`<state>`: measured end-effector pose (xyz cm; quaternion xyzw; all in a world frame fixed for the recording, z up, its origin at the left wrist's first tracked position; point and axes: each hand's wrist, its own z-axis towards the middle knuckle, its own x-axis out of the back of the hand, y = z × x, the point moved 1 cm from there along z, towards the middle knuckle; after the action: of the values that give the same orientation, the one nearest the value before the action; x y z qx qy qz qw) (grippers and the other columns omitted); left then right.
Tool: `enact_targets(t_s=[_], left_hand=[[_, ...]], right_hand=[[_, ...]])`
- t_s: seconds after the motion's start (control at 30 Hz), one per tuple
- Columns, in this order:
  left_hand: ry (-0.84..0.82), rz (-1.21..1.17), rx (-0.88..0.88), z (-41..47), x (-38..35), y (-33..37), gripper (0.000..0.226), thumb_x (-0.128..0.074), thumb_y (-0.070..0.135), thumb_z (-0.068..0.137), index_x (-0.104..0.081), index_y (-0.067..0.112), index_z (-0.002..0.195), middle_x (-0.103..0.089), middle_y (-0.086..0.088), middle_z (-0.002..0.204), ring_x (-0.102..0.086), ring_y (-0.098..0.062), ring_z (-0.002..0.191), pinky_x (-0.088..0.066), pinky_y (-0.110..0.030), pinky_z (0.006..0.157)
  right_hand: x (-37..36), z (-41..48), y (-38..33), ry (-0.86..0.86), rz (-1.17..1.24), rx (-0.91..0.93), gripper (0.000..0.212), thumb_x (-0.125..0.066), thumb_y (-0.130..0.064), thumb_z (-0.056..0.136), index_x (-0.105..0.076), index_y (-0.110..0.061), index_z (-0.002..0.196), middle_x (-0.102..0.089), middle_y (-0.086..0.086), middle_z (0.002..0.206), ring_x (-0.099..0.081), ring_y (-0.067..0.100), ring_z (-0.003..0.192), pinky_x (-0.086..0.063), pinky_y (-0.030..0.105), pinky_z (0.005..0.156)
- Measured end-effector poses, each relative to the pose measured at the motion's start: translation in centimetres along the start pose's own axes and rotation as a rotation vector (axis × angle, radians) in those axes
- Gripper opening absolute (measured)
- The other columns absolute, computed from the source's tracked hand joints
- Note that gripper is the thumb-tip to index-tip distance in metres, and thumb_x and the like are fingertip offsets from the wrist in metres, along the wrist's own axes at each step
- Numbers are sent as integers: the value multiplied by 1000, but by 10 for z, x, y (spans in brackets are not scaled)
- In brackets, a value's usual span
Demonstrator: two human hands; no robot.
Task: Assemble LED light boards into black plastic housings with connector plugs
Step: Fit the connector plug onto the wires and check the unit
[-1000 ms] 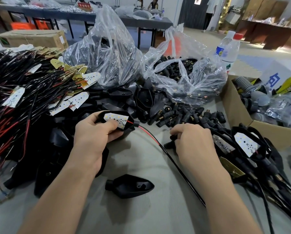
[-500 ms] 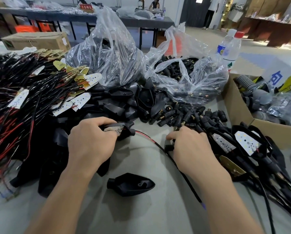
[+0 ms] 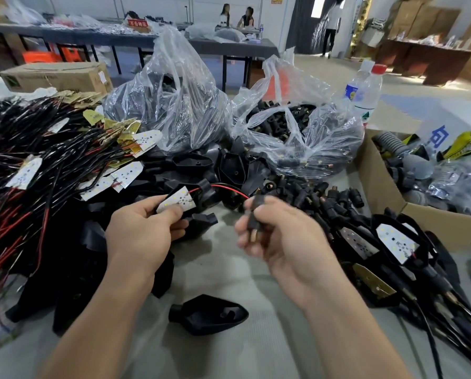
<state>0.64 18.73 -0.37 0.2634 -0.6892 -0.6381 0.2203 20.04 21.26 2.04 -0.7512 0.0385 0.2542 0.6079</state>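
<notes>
Evidently the left grip [image 3: 146, 231] pinched the LED board [image 3: 177, 203], the right grip [image 3: 283, 239] a connector plug [image 3: 254, 224]; any tug risked tearing the red wire [image 3: 226, 186].

Long grey tables [image 3: 242, 50] line a bright hall with pale floor [image 3: 409, 88] and brown desks [image 3: 434, 61].

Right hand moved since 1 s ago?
Yes. The right hand has lifted off the plug pile, gripping a connector plug, and shifted left toward the lone empty housing.
</notes>
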Motion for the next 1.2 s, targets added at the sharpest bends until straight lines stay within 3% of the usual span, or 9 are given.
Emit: enact_targets(t_s=[0.1, 0.2, 0.27, 0.37, 0.5, 0.67, 0.93, 1.1, 1.2], left_hand=[[-92, -72, 12, -5, -6, -1, 24, -64, -3, 95, -75, 18, 89, -79, -1, 76, -75, -16, 62, -59, -23, 55], [-208, -129, 67, -10, -9, 2, 26, -62, -6, 95, -77, 14, 85, -79, -7, 77, -75, -19, 62, -60, -25, 55], [-264, -126, 93, -13, -10, 3, 28, -63, -4, 95, -80, 13, 78, -79, -10, 80, -75, -22, 63, -62, -28, 57], [-357, -67, 83, -17, -13, 2, 18, -68, 0, 94, -81, 10, 86, -78, -11, 84, -74, -22, 64, -65, -32, 63], [-493, 50, 30, -21, -14, 1, 16, -71, -2, 90, -78, 11, 95, -79, -12, 88, -73, -19, 68, -63, -28, 64], [-684, 211, -22, -26, -13, 1, 25, -73, -2, 89, -81, 20, 97, -78, -5, 89, -69, -11, 73, -59, -23, 67], [-932, 303, 21, -25, -11, 1, 28, -86, 21, 80, -81, 29, 106, -77, 1, 88, -68, -8, 76, -54, -22, 68], [-995, 347, 32, -26, -7, -3, 34, -86, 30, 75, -81, 32, 108, -80, -2, 100, -68, -11, 86, -55, -32, 81], [-803, 314, -75, -24, -12, 0, 32, -87, 51, 70, -83, 38, 99, -80, -3, 105, -69, -8, 92, -52, -31, 86]], right_hand=[[-8, 2, 15, -48, -47, -145, 22, -48, 3, 100, -66, -8, 97, -72, 10, 86, -69, 26, 82, -58, 30, 70], [-6, 9, 11, 49, 164, -16, 23, -51, 4, 99, -68, -11, 96, -71, 5, 93, -67, 23, 93, -51, 45, 104], [-1, 11, 2, 24, 267, 98, 17, -55, -1, 94, -69, -12, 97, -73, 2, 99, -69, 15, 93, -47, 47, 109], [6, 10, -7, -101, 279, 227, 12, -58, -11, 88, -66, -15, 96, -71, 5, 129, -66, 18, 115, -41, 46, 115], [5, 7, -10, -236, 306, 272, 15, -64, -17, 87, -76, -21, 95, -72, 7, 129, -65, 22, 122, -43, 43, 114], [3, 8, -8, -240, 298, 285, 18, -67, -13, 84, -76, -16, 99, -74, 9, 110, -70, 23, 104, -51, 41, 105], [13, 14, -5, 104, 298, 289, 17, -68, 1, 77, -80, -8, 86, -74, 10, 85, -72, 19, 77, -63, 35, 84], [12, 15, 1, 148, 265, 227, 20, -66, 8, 85, -78, -7, 87, -73, 11, 84, -69, 23, 71, -61, 26, 65], [10, 15, 0, 124, 253, 198, 19, -70, 2, 78, -76, -6, 94, -74, 9, 82, -68, 18, 63, -59, 24, 59]])
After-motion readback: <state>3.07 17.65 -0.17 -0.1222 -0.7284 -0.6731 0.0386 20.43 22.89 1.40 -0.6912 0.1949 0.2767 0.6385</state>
